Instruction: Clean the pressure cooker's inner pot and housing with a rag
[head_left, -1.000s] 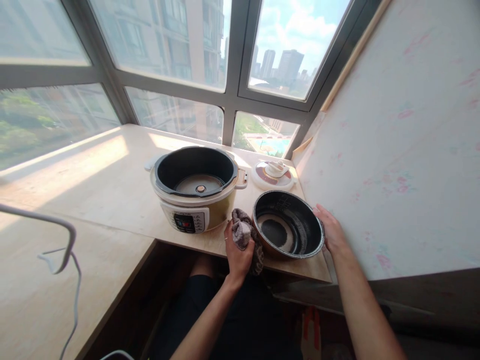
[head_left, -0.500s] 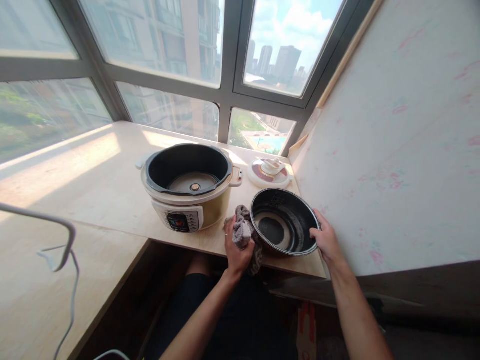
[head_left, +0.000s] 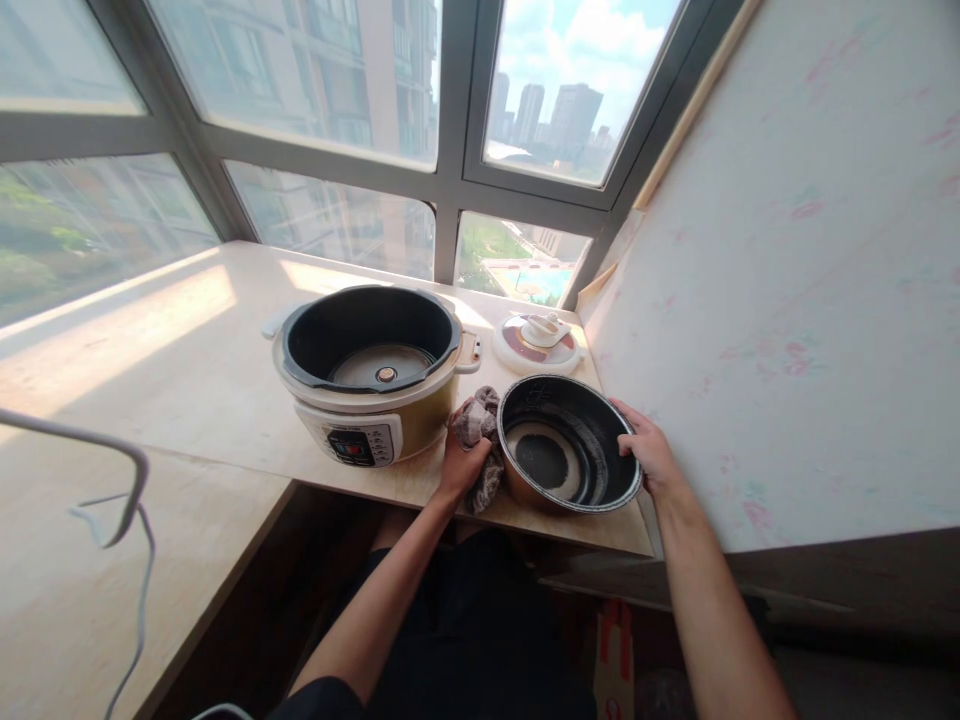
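My left hand is closed around a bunched grey-brown cloth, just left of the black inner pot. My right hand grips that pot by its right rim, thumb inside and fingers outside. The pot tilts toward me over the wooden counter, showing a pale ring on its dark bottom. Left of my hands stands the pressure cooker body, lidless, with its dark inside and a round knob at the bottom in view. Its control panel faces me. Behind the pot lies a white and maroon lid.
The wooden counter runs along the windows, its front edge close to my legs. A papered wall rises at the right. A grey cable hangs at the left. Below the counter, a bag with red handles stands on the floor.
My left hand with the cloth has moved up and left along the pot's outer side. My right hand still holds the rim, its fingers shifted slightly upward. The view has shifted a little.
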